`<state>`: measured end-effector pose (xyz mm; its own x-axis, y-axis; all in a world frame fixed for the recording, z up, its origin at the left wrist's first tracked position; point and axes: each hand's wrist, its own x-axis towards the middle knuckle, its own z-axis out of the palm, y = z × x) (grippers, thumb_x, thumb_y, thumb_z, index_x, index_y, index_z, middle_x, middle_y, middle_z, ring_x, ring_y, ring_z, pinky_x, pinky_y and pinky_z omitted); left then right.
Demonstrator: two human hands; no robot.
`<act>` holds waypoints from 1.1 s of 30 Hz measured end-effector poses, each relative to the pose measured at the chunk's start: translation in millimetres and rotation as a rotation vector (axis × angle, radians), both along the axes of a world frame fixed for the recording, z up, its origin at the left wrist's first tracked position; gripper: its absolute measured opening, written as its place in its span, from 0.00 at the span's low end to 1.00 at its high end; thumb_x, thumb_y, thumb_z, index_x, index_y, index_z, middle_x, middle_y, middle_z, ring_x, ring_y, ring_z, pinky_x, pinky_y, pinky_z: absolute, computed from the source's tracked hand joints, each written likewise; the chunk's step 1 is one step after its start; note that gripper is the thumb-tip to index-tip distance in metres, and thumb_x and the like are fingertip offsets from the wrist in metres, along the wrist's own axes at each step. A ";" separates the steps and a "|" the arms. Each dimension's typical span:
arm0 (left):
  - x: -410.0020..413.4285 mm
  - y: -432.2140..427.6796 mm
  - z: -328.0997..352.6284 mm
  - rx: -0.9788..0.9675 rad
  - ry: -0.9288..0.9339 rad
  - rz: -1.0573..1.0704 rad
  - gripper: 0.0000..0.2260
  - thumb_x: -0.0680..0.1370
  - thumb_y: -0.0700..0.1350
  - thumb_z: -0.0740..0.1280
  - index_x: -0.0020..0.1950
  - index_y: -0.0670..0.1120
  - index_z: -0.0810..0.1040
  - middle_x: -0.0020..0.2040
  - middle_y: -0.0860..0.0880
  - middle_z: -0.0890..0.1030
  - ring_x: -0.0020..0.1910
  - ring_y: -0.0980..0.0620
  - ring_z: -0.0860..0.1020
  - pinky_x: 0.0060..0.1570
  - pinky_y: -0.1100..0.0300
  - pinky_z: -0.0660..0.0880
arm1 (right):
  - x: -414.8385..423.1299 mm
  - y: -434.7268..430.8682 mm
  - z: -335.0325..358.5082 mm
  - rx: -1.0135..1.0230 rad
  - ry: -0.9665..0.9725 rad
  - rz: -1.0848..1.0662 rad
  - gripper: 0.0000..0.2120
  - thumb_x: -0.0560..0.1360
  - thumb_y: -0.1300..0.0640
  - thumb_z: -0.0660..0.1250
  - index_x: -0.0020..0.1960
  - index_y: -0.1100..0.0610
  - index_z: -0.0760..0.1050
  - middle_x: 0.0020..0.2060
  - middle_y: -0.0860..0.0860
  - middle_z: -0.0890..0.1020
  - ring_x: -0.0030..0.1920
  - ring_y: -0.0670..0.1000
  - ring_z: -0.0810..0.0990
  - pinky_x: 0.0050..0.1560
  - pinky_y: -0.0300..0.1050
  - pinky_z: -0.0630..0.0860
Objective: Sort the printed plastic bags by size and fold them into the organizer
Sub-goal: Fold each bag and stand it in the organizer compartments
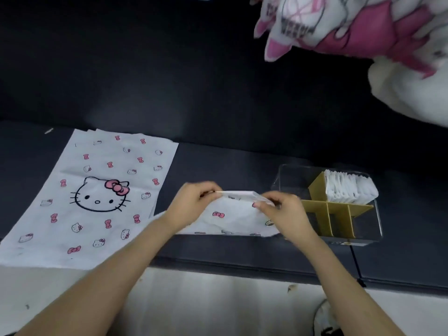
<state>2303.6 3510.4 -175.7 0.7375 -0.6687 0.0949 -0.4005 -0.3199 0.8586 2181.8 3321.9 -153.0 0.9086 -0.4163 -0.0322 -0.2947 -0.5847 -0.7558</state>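
Note:
A small white printed bag (230, 220) with pink bows lies on the dark surface in the middle. My left hand (194, 202) pinches its far edge on the left, and my right hand (283, 209) pinches the same edge on the right, lifting it into a fold. A large white bag (97, 197) with a big cat face and bows lies flat at the left, on top of others like it. The clear organizer (373, 229) with tan dividers (337, 212) stands at the right. Its far compartment holds several folded white bags (349, 187).
A heap of crumpled pink-and-white bags (363, 30) lies at the far right top. The dark surface's front edge (242, 265) runs below my hands, with light floor beneath it. A thin black cord (355, 260) hangs below the organizer.

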 end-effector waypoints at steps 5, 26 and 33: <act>50.4 -15.5 100.4 -0.135 -0.002 -0.007 0.09 0.76 0.38 0.69 0.40 0.51 0.80 0.35 0.61 0.81 0.37 0.64 0.76 0.41 0.71 0.71 | 31.3 -11.6 79.5 0.095 -0.249 -0.016 0.08 0.73 0.56 0.71 0.44 0.43 0.79 0.39 0.40 0.83 0.41 0.41 0.80 0.40 0.36 0.76; -34.9 83.6 -97.9 0.248 0.236 0.225 0.14 0.80 0.43 0.62 0.35 0.50 0.66 0.29 0.56 0.70 0.30 0.58 0.67 0.36 0.63 0.64 | -25.5 8.4 -59.5 0.483 0.377 0.067 0.10 0.73 0.57 0.72 0.46 0.65 0.81 0.47 0.63 0.82 0.45 0.56 0.83 0.42 0.41 0.72; -23.0 66.8 -110.3 0.338 0.195 0.389 0.13 0.81 0.45 0.61 0.36 0.50 0.64 0.28 0.52 0.69 0.30 0.53 0.67 0.33 0.61 0.64 | -15.7 12.7 -87.5 0.785 0.221 -0.221 0.05 0.74 0.61 0.70 0.48 0.61 0.82 0.45 0.52 0.86 0.49 0.53 0.84 0.49 0.44 0.80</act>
<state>2280.7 3577.2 -286.0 0.9186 -0.3130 -0.2414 -0.0412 -0.6832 0.7290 2166.1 3334.6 -240.5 0.7481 -0.3662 -0.5534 -0.5291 0.1741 -0.8305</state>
